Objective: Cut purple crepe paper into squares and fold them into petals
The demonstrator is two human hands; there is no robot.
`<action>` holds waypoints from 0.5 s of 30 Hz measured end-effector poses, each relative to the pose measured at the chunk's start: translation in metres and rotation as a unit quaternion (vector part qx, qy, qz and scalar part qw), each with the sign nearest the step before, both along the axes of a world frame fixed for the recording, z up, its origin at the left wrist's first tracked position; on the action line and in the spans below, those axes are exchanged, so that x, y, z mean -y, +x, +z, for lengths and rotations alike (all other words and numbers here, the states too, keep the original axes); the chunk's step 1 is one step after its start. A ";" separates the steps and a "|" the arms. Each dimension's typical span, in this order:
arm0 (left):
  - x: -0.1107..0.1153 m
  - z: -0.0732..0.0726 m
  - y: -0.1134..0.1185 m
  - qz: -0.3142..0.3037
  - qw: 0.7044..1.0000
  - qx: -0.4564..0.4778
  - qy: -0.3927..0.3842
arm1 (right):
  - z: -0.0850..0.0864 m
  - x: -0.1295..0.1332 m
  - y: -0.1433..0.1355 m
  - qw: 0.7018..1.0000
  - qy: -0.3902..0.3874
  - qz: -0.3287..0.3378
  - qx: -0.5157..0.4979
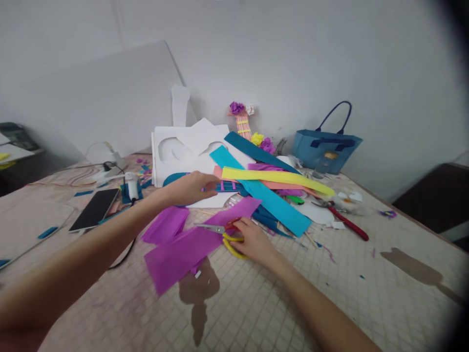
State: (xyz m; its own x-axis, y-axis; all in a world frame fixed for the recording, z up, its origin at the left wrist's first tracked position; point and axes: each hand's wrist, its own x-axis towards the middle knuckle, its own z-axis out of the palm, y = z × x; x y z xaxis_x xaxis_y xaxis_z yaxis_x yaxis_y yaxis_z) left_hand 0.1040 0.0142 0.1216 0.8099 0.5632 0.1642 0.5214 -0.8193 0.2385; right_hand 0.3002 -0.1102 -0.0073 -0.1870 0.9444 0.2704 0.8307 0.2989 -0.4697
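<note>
My right hand [253, 240] grips scissors [213, 228] with yellow and red handles. Their blades lie just above a long purple paper strip [183, 252], slightly parted and pointing left. Farther up, my left hand [198, 187] reaches across a dark teal piece with purple bands [229, 186], its fingers stretched forward and slightly bent. Nothing shows in it, and whether the fingertips touch the piece is unclear. Beside the strip is a folded purple paper [167, 226]. Yellow [278, 177] and bright blue [273, 200] paper strips cross each other just right of my left hand.
A phone [95, 209] and a white glue gun [132, 186] lie at left. White cut-out boards [183, 146] lean at the back. Red-handled pliers [346, 220] lie on the right, before a blue bag [326, 146]. Paper flowers [242, 120] stand near the wall. Scraps dot the tabletop [264, 308].
</note>
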 end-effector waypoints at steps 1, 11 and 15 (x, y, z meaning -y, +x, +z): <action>0.010 -0.008 -0.017 0.026 1.000 0.002 -0.011 | 0.001 0.000 0.002 1.000 0.005 -0.004 -0.008; 0.046 -0.095 -0.068 0.134 0.988 -0.010 -0.081 | -0.006 -0.014 0.037 0.983 0.016 -0.099 -0.152; 0.031 -0.109 -0.049 0.156 0.985 -0.002 -0.076 | -0.013 -0.015 0.039 0.965 -0.026 -0.095 -0.242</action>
